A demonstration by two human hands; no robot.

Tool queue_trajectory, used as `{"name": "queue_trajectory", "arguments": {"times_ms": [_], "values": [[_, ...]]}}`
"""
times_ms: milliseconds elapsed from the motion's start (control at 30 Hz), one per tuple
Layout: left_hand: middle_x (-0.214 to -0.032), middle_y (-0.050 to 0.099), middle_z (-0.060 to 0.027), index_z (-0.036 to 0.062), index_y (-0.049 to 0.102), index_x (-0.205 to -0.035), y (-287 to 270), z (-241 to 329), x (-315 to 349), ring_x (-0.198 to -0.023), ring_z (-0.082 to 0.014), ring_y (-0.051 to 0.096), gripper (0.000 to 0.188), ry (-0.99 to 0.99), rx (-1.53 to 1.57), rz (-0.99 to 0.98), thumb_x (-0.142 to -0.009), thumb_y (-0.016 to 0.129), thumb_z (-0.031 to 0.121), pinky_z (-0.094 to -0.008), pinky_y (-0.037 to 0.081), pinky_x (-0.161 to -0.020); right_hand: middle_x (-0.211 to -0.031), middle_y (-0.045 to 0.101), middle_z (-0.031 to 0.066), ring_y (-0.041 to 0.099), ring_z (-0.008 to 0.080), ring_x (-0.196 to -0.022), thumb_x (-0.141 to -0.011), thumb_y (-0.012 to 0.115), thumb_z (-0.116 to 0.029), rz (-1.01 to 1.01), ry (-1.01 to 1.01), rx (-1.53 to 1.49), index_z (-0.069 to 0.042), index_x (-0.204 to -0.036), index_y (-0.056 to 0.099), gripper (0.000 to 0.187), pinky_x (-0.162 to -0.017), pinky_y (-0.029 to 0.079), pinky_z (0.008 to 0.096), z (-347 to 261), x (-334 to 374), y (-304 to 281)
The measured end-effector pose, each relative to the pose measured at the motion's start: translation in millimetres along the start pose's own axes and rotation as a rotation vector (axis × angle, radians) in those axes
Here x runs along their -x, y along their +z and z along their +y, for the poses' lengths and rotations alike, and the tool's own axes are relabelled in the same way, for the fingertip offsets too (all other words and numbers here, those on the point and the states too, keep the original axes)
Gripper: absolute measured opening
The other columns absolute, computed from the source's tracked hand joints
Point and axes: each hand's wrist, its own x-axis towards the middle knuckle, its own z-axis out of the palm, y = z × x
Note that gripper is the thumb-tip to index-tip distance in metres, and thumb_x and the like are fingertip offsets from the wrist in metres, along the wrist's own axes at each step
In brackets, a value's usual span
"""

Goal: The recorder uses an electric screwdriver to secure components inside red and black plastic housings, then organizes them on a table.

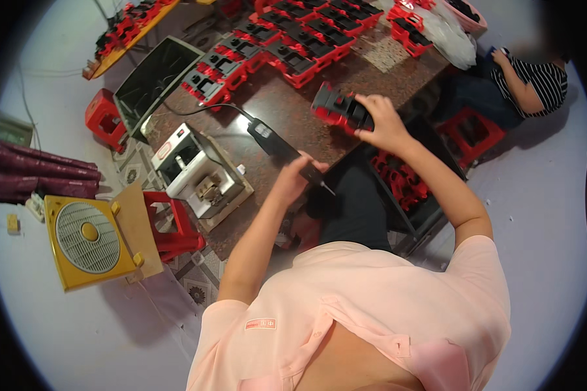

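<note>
Dark brown worktop (287, 107), speckled. Far end: rows of red-and-black housings (287, 39) laid close together. Far left, a yellow tray (120, 39) carrying more of them. Left of the worktop: an empty dark tray (153, 81), a red stool (104, 120), a white boxy machine (189, 166) at the edge. Near left on the floor: a yellow square fan (88, 241) beside a second red stool (173, 228). Far right: a seated person in a striped shirt (535, 81).

From the head camera I see my left hand (292, 177) gripping a black electric screwdriver (285, 148) over the brown table (287, 107), my right hand (383, 122) holding a red-and-black part (338, 107), with rows of similar parts (287, 39) beyond.
</note>
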Motion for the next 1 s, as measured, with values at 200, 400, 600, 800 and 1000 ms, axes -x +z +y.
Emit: {"name": "queue_trajectory", "arguments": {"times_ms": [200,400,600,800,1000], "values": [[-0.091,0.07,-0.0145,0.0054,0.056,-0.1,-13,8,63,-0.102,-0.0323,0.068,0.018,0.128,-0.3,0.055,-0.095,0.063,0.021,-0.0464,0.05,-0.098,-0.127,0.053,0.023,0.049,0.0411,-0.119,-0.073,0.083,-0.036,-0.046,0.115,-0.035,0.001,-0.144,0.044,0.089,-0.103,0.045,0.0461,-96,-43,87],[-0.089,0.069,-0.0134,0.0043,0.056,-0.1,-16,4,67,-0.098,-0.031,0.068,0.016,0.164,-0.223,0.237,-0.095,0.061,0.019,-0.0472,0.049,-0.1,-0.137,0.046,0.037,0.046,0.0524,-0.129,-0.072,0.079,-0.066,-0.228,0.233,-0.285,0.012,-0.151,0.026,0.123,-0.109,0.042,0.0522,-145,-109,118],[-0.089,0.065,-0.0116,0.0079,0.054,-0.099,-28,9,73,-0.095,-0.0273,0.063,0.009,0.109,-0.209,0.331,-0.096,0.06,0.014,-0.0522,0.041,-0.108,-0.13,0.048,0.029,0.048,0.0469,-0.119,-0.068,0.08,-0.047,0.312,-0.007,-0.09,0.008,-0.127,0.048,0.087,-0.11,0.037,0.0523,34,-162,74],[-0.093,0.07,-0.0155,0.0057,0.055,-0.106,-29,13,73,-0.109,-0.0367,0.066,0.019,0.029,-0.21,0.319,-0.094,0.064,0.017,-0.0527,0.045,-0.106,-0.16,0.027,0.0179,0.024,0.0464,-0.147,-0.064,0.086,-0.051,0.26,0.755,0.455,-0.015,-0.152,0.035,0.108,-0.11,0.038,0.065,313,-188,-43],[-0.093,0.069,-0.0144,0.006,0.055,-0.107,-26,17,64,-0.105,-0.0349,0.065,0.024,-0.028,-0.201,0.345,-0.095,0.065,0.024,-0.0536,0.043,-0.108,-0.141,0.053,0.0216,0.052,0.0387,-0.132,-0.061,0.085,-0.052,-0.018,0.794,0.204,-0.016,-0.148,0.047,0.101,-0.11,0.043,0.0468,401,-148,-43]]}}
